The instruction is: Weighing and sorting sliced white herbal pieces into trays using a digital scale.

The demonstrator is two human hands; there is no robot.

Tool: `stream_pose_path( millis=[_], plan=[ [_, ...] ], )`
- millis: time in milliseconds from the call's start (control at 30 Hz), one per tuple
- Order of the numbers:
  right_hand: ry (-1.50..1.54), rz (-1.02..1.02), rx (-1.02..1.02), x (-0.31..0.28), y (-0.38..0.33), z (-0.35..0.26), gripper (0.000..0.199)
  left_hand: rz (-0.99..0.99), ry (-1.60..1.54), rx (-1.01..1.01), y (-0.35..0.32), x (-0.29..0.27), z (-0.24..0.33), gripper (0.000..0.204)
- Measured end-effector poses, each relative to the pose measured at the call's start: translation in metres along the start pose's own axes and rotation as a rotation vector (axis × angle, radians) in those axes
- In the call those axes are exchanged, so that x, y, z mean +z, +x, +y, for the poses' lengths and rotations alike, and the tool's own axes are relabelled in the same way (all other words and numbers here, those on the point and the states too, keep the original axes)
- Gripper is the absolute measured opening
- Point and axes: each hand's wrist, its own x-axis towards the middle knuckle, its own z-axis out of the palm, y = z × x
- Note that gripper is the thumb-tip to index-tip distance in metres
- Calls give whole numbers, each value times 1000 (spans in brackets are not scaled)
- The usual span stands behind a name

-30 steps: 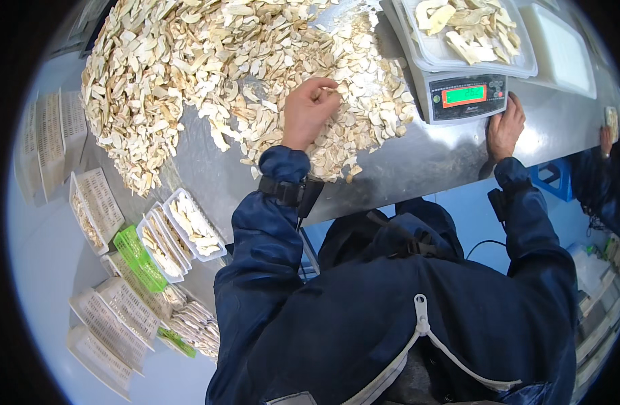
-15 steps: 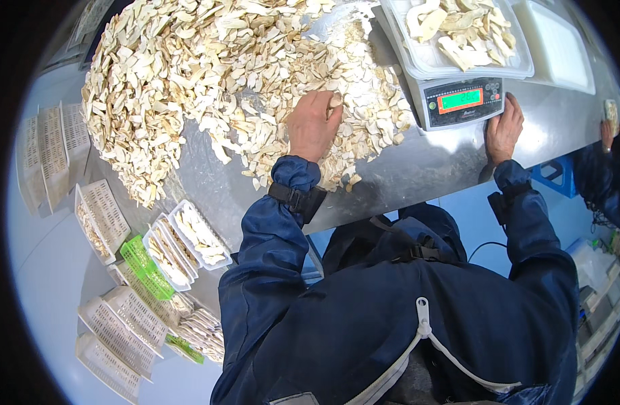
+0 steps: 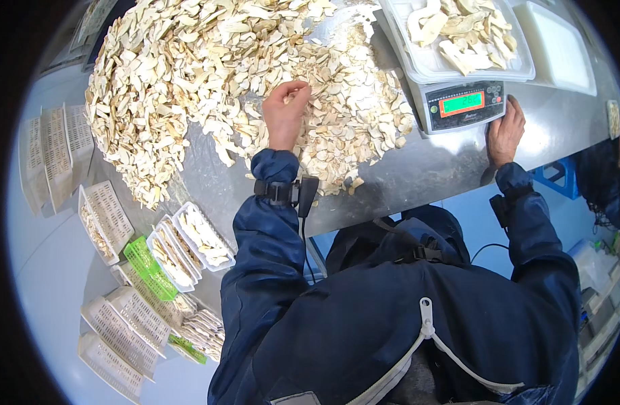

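Here, seen from above the person's head:

Left hand: the left hand point(image 3: 285, 113) rests on a heap of pale dried slices point(image 3: 208, 74), fingers curled together around a few pieces at the heap's near edge.

Right hand: the right hand point(image 3: 505, 131) lies flat on the counter point(image 3: 431, 169), fingers apart and holding nothing, touching the front corner of the scale point(image 3: 464, 102).

Heap: the pale dried slices spread over the steel counter from about 9 o'clock to 1 o'clock of the left hand, thinning out toward the counter's near edge.

Scale: it stands at 3 o'clock of the left hand, its green display lit, with a white tray point(image 3: 458, 40) of larger pale pieces on top.

Second tray: a white empty-looking tray point(image 3: 556, 40) sits just beside the scale at its 2 o'clock.

Baskets: small white slatted baskets point(image 3: 202, 236) and one green basket point(image 3: 148, 266) lie stacked at 7 o'clock of the left hand, below the counter's edge; some hold slices.

Clothing: dark blue sleeves, a black strap on the left wrist point(image 3: 277, 192).
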Motion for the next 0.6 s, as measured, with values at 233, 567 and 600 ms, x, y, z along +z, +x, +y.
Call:
stream_pose_path(
  millis=[233,567,600],
  plan=[
    [19,6,-21,-1,1,0,40,71,929,308,5,10,-7,16],
    [8,20,-16,-1,-3,1,39,-132,228,-45,-10,14,-5,19],
    [10,18,-19,-1,-4,1,39,-128,228,-47,-11,21,-8,19]
  ],
)
